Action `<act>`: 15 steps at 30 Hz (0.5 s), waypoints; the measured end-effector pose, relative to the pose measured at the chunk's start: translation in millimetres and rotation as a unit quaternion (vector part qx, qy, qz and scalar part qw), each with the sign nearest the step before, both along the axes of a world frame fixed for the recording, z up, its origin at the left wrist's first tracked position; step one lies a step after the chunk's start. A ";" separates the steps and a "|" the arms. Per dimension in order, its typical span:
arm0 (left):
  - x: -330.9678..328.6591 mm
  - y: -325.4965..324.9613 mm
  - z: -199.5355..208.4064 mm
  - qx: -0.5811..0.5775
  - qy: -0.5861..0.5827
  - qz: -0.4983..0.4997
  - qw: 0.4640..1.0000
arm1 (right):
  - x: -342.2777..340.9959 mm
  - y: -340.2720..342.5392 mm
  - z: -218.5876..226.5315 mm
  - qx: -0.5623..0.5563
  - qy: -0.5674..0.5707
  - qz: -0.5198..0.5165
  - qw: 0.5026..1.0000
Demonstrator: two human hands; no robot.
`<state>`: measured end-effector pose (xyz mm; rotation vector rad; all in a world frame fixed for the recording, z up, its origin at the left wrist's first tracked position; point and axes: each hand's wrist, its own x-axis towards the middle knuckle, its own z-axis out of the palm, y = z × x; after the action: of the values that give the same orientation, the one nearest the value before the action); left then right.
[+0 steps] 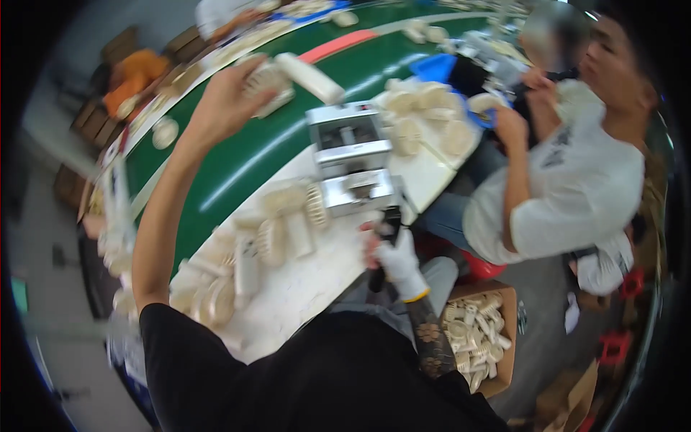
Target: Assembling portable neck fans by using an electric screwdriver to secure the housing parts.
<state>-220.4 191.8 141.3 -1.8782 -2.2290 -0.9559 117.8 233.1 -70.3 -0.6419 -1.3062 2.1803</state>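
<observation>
My left hand (232,97) is stretched out over the green conveyor belt, its fingers curled round the ribbed, rounded end of a cream plastic housing (269,88). The housing's long handle part (311,78) points right, toward a silver metal fixture (353,147) on the white worktop. My right hand (392,261), in a white glove with bare fingertips, is closed round an upright black handle (389,225) just in front of the fixture. What that handle belongs to is too blurred to tell. Several similar cream housings (272,237) lie left of the fixture.
More cream parts (425,115) are heaped right of the fixture. A cardboard box (507,338) of cream pieces stands on the floor at my right. At the right sits a co-worker (561,187) in white, holding a part. A blue tray (434,68) lies beyond.
</observation>
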 end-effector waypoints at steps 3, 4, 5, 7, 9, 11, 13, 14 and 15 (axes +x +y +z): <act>75.4 -79.0 18.7 -0.025 0.005 -0.072 0.997 | 19.1 3.0 -3.3 -0.110 0.128 0.093 0.981; 95.3 -101.6 8.6 -0.006 -0.002 -0.095 0.995 | 21.1 -1.0 5.1 -0.166 0.179 0.143 0.959; 113.7 -116.2 -5.9 0.015 -0.011 -0.128 0.992 | 23.3 -4.0 13.7 -0.220 0.226 0.180 0.932; 157.7 -143.6 -40.8 -0.053 -0.131 -0.082 0.987 | 27.6 -21.1 25.6 -0.166 0.188 0.185 0.950; 191.4 -148.7 -82.4 0.024 -0.141 -0.055 0.988 | 35.4 -36.3 35.2 -0.049 0.117 0.170 0.977; 214.1 -150.3 -116.9 0.027 -0.227 -0.031 0.973 | 47.0 -30.9 38.4 -0.057 0.086 0.177 0.979; 227.7 -147.5 -135.1 0.018 -0.314 -0.012 0.949 | 64.5 -29.1 40.5 -0.079 0.035 0.186 0.979; 233.4 -145.2 -141.5 0.048 -0.331 0.011 0.942 | 70.3 -29.3 43.9 -0.085 0.029 0.179 0.980; 242.1 -144.9 -148.7 0.081 -0.349 0.041 0.933 | 77.0 -27.0 47.7 -0.067 0.009 0.179 0.982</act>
<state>21.7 46.9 -7.4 -1.5035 -2.4150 -1.9627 194.9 206.1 -22.6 -0.4623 -1.3593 2.5728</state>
